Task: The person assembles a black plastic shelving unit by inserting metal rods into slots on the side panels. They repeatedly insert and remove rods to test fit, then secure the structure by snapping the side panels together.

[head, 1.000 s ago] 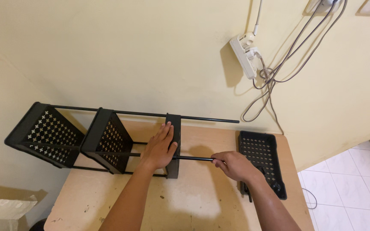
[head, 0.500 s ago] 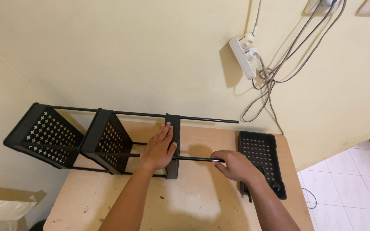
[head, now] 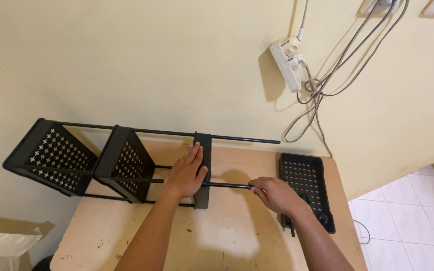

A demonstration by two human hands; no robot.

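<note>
A black metal rack lies on its side across a light wooden table [head: 237, 241]. Two perforated trays [head: 56, 155] [head: 126, 163] sit on its thin poles, and a third tray [head: 203, 145] stands edge-on further right. My left hand [head: 186, 173] rests flat against this third tray, fingers spread. My right hand [head: 276, 194] grips the free end of a black pole [head: 227, 185] that runs into the same tray. A longer upper pole [head: 247, 139] sticks out to the right near the wall.
A loose black perforated tray [head: 305, 188] lies flat at the table's right end. A white power strip [head: 287, 65] with grey cables [head: 327, 85] hangs on the wall above. White tiled floor [head: 407, 221] lies right, and a cardboard box [head: 6, 246] is at lower left.
</note>
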